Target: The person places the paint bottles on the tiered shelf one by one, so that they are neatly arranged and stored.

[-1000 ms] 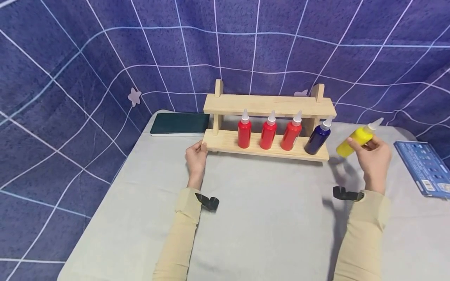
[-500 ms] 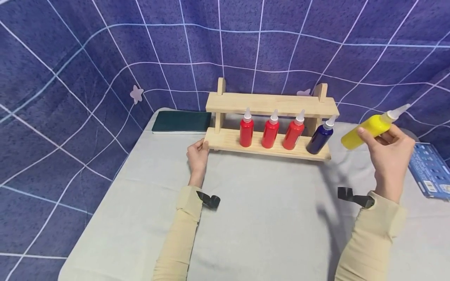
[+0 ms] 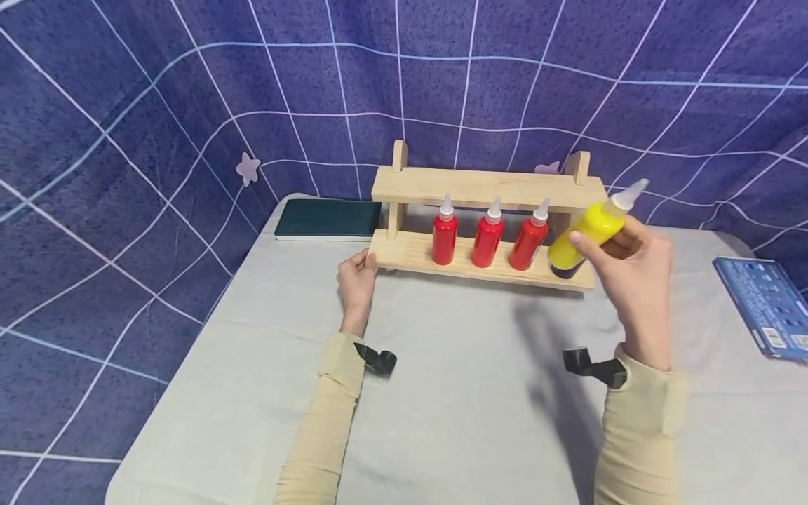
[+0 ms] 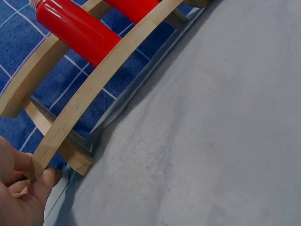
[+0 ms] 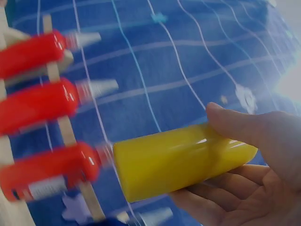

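My right hand [image 3: 634,266] grips a yellow squeeze bottle [image 3: 587,231] with a white nozzle, tilted to the right in the air before the rack's right end. Behind it, only the base of a dark blue bottle [image 3: 566,271] shows in the head view. Three red squeeze bottles, the leftmost a red bottle [image 3: 444,240], stand on the lower board of a two-tier wooden rack [image 3: 404,247]. With thumb and fingers, my left hand [image 3: 357,283] pinches the left end of that lower board, as the left wrist view shows in the board end [image 4: 44,160].
A dark green book [image 3: 328,219] lies left of the rack at the back of the white-covered table [image 3: 442,393]. On the right lies a blue printed box or pack [image 3: 766,305]. A purple checked curtain [image 3: 480,84] hangs behind everything.
The right hand lifted the yellow bottle up and rightward, then brought it left, where it now covers most of the dark blue bottle. The left hand keeps its hold on the rack.
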`<state>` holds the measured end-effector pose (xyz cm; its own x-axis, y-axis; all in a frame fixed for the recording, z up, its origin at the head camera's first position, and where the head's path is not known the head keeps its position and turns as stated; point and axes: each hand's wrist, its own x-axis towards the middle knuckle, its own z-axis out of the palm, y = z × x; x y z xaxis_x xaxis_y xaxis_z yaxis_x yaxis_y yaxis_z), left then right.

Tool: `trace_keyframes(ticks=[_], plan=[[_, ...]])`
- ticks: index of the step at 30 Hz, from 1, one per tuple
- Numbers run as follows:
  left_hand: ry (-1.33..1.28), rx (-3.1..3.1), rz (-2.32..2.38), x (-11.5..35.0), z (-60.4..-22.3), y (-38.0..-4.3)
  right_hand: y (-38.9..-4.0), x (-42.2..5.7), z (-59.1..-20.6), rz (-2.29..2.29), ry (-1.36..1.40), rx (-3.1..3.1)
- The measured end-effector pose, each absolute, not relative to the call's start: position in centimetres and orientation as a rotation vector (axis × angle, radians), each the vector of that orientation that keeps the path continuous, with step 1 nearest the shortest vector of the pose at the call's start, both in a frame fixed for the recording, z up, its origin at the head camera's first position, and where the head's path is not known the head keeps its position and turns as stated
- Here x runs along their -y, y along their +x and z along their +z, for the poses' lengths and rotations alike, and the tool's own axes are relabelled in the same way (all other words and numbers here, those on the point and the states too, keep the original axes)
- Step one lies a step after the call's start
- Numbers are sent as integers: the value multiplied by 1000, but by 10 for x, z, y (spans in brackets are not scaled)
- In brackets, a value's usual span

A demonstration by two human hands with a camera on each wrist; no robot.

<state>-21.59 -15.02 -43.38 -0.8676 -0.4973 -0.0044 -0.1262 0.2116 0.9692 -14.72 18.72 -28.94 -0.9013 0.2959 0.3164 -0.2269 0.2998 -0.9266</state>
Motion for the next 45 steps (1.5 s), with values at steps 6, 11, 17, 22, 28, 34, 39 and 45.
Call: trace_keyframes(ticks=[6,11,17,22,28,34,39,45], plan=[[594,2192,-1705,151,-432,-216,-147,-158,-294,1595,136,2305],[600,2194,-1719,152,-431,-215,-146,-134,-300,1588,282,2395],[598,2193,-1733,152,-430,-213,-151,-110,-317,1672,406,2462],[581,2193,-1716,152,-432,-213,-157,-89,-332,1724,473,2503],[572,2184,-1718,153,-434,-214,-165,-66,-343,1749,512,2520],[584,2177,-1724,153,-433,-213,-174,-44,-350,1794,500,2453],[579,2170,-1713,152,-434,-213,-181,-29,-355,1845,479,2399],[582,2189,-1666,152,-435,-214,-190,-14,-359,1922,463,2339]])
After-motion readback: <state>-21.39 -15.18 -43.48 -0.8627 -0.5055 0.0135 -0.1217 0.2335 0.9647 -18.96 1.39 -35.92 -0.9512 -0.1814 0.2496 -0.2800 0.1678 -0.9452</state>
